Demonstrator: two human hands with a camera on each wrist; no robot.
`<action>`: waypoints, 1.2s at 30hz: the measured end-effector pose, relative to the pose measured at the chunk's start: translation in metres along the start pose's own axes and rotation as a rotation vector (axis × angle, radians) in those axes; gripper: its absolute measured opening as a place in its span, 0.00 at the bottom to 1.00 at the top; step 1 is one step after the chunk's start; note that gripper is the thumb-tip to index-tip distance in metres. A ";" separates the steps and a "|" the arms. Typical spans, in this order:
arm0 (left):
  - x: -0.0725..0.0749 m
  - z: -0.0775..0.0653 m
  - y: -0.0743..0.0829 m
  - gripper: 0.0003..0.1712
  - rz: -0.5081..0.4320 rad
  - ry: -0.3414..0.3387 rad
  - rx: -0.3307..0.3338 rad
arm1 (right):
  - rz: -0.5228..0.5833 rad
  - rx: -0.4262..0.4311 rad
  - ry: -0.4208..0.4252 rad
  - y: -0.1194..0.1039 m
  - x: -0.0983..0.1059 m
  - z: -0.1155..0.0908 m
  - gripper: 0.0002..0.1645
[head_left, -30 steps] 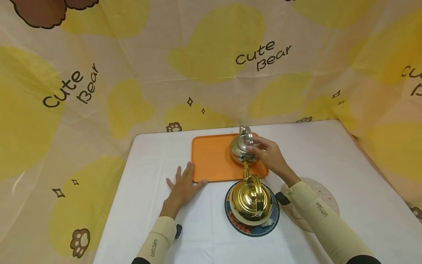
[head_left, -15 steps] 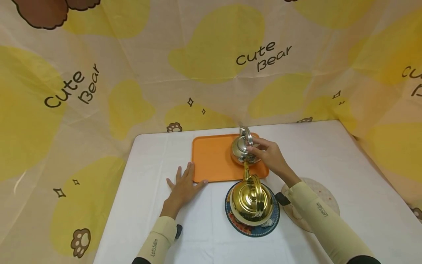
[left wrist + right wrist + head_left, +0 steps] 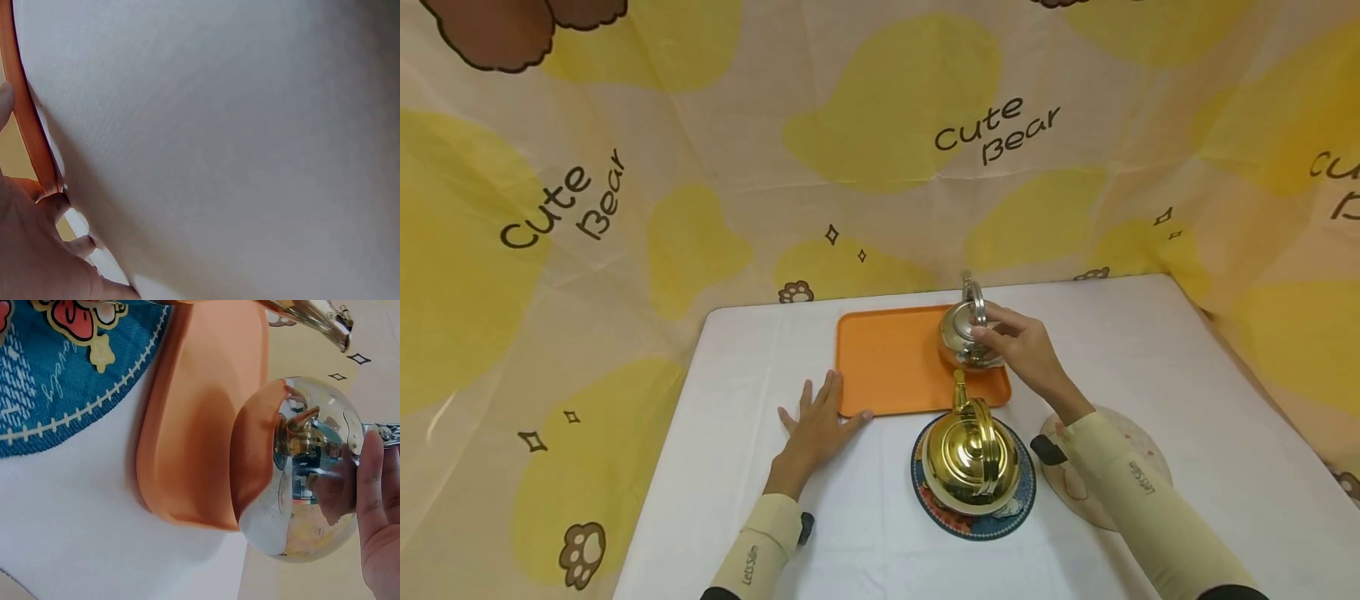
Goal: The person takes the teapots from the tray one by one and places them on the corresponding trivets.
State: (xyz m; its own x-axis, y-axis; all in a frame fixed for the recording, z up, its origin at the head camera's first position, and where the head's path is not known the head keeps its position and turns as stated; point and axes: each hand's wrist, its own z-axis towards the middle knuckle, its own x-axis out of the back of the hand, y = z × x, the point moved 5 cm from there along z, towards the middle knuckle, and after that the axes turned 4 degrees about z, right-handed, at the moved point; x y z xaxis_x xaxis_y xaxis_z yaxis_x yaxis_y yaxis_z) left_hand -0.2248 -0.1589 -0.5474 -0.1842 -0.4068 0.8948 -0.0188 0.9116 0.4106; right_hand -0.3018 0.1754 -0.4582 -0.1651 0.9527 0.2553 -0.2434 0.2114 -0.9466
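Observation:
My right hand [image 3: 1028, 350] pinches the arched handle of a shiny silver teapot [image 3: 957, 337]. The pot appears raised a little over the right end of an orange tray [image 3: 883, 362], and its round body [image 3: 300, 481] mirrors the tray in the right wrist view. My left hand [image 3: 815, 429] lies with fingers spread, touching the tray's near left corner; part of it [image 3: 37, 250] shows in the left wrist view. Close to the tray's front edge stands a gold teapot [image 3: 958, 462], its spout pointing toward the silver one.
Under the gold teapot lies a round blue patterned mat [image 3: 976, 530]. A round beige mat [image 3: 1138, 435] sits to the right, partly covered by my right sleeve. The white-covered table [image 3: 760, 350] meets a yellow printed cloth backdrop [image 3: 887, 100] at its back.
The silver teapot and my right hand have shifted slightly to the right, away from the gold spout. My left hand stays where it was, as does the gold teapot.

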 end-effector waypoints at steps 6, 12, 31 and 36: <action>0.000 -0.001 0.000 0.57 0.005 0.002 0.003 | -0.012 -0.001 0.009 -0.008 0.007 -0.005 0.27; -0.001 -0.001 0.000 0.57 0.008 0.005 0.004 | -0.032 0.008 0.033 -0.012 0.015 -0.011 0.26; 0.001 -0.003 0.002 0.57 0.001 0.002 0.002 | -0.011 0.051 0.089 -0.021 0.032 -0.034 0.28; 0.001 -0.003 0.003 0.57 0.003 0.001 0.001 | -0.014 0.046 0.109 -0.021 0.038 -0.042 0.28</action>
State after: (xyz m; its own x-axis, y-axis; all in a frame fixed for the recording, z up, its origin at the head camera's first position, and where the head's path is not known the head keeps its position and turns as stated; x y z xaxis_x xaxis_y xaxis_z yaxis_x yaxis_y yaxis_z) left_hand -0.2218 -0.1571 -0.5445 -0.1835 -0.4039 0.8962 -0.0191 0.9130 0.4075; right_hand -0.2633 0.2165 -0.4370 -0.0572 0.9683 0.2430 -0.2889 0.2169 -0.9324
